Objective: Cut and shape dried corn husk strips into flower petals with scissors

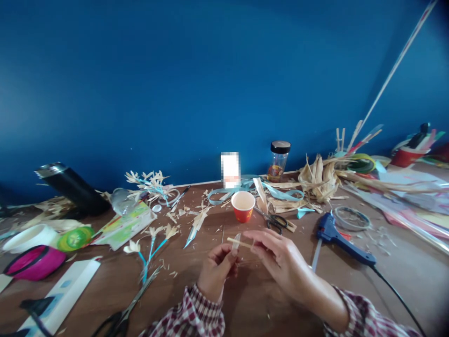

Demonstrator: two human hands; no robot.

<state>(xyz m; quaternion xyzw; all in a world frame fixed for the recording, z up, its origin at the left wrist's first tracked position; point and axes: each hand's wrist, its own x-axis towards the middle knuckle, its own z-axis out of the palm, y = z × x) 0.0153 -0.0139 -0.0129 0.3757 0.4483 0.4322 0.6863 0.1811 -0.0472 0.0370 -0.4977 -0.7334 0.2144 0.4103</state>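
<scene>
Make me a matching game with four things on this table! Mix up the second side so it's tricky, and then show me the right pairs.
Things:
1. glue gun
2. cup in front of the hands
3. thin stick
4. jar

Clues:
A. pale, at the fingertips of the right hand
B. see-through, with a black lid
C. blue, with a black cord
D. red outside, pale inside

Right pairs: 1-C, 2-D, 3-A, 4-B

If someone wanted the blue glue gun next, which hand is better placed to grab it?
Probably the right hand: the glue gun lies to its right, while the left hand is farther off, pinching a translucent strip.
</scene>
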